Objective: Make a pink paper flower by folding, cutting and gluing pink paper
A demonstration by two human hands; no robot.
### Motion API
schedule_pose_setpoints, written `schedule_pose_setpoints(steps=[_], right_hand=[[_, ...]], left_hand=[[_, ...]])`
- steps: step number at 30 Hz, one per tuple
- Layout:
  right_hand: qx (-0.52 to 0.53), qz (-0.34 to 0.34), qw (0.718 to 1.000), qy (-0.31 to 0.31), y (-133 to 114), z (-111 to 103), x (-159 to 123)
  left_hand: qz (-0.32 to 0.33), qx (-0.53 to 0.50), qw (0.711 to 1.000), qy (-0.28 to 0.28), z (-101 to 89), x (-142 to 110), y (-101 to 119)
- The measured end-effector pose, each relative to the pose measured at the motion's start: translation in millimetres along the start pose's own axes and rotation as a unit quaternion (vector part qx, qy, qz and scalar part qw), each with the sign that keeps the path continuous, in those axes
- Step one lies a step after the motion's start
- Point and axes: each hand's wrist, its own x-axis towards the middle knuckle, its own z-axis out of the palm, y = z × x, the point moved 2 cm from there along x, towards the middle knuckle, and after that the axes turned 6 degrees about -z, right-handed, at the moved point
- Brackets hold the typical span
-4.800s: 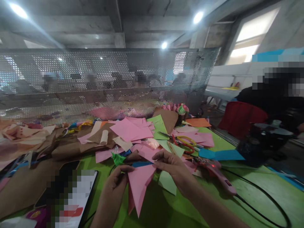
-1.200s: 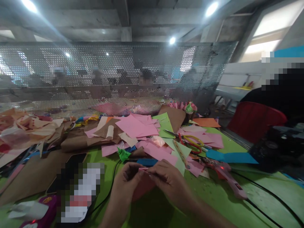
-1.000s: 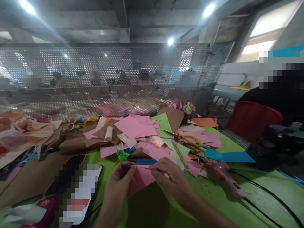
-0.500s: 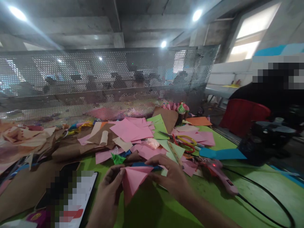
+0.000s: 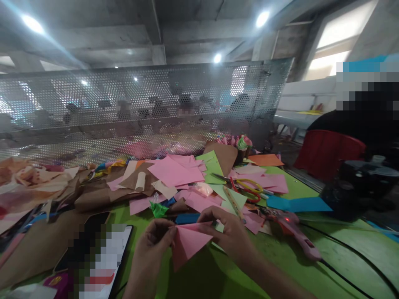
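A folded piece of pink paper (image 5: pixel 190 244) is held up between both hands, just above the green tabletop. My left hand (image 5: pixel 152 245) pinches its left corner between thumb and fingers. At the paper's right corner, my right hand (image 5: pixel 226 232) grips the edge with thumb and forefinger. Behind the hands lie a blue item (image 5: pixel 187 219) and a crumpled green scrap (image 5: pixel 158 209). To the right rests a pink glue gun (image 5: pixel 296 234) with a red light on it and a black cord.
Pink paper sheets (image 5: pixel 177 170) pile up at the back beside scissors (image 5: pixel 249 187) with red and yellow handles. Phones (image 5: pixel 102 265) lie at left on brown paper. A perforated metal screen (image 5: pixel 140 112) stands behind. A person in black (image 5: pixel 358 120) sits at right on a red chair (image 5: pixel 330 155).
My right hand has closed on the paper's right corner, where its fingers were looser before. Both hands and the paper sit slightly farther right; the whole view has shifted a little too.
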Motion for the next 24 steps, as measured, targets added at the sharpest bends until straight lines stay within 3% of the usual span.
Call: schedule_pose_setpoints(steps=[7, 18, 24], right_hand=[[-0.011, 0.019, 1.000, -0.016, -1.6, 2.0, -0.5], [0.140, 0.107, 0.984, -0.009, 4.4, -0.2, 3.5], [0.171, 0.085, 0.977, -0.090, -5.7, -3.4, 1.3]], left_hand=[[0.007, 0.043, 0.998, -0.042, -1.9, 1.7, -3.1], [0.012, 0.057, 0.998, -0.014, -7.0, 4.4, -3.8], [0.056, 0.110, 0.992, 0.008, -8.7, 1.6, 1.5]])
